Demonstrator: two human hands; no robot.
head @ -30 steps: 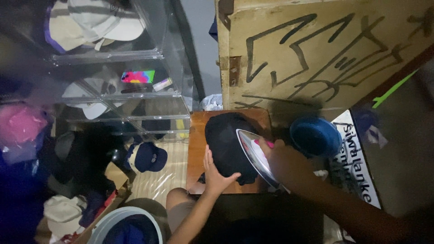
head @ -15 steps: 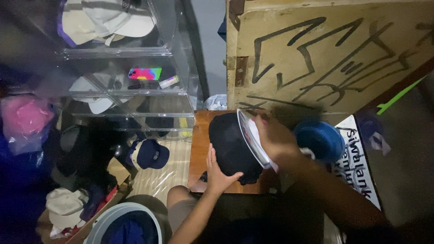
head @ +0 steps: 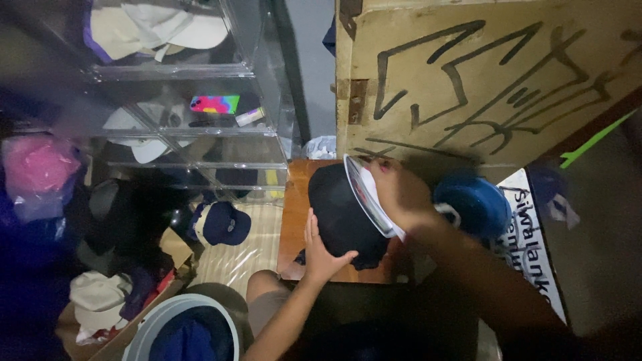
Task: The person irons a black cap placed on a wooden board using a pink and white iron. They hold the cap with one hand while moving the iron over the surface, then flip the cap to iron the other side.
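Two hands work a black cap (head: 344, 214) lying on the small wooden table (head: 294, 200). Left hand (head: 321, 251) cups the cap's near edge, fingers curled around it. Right hand (head: 399, 194) reaches from the cap's right, closed on its grey brim (head: 364, 197). Right of the cap sits a blue cap (head: 475, 204).
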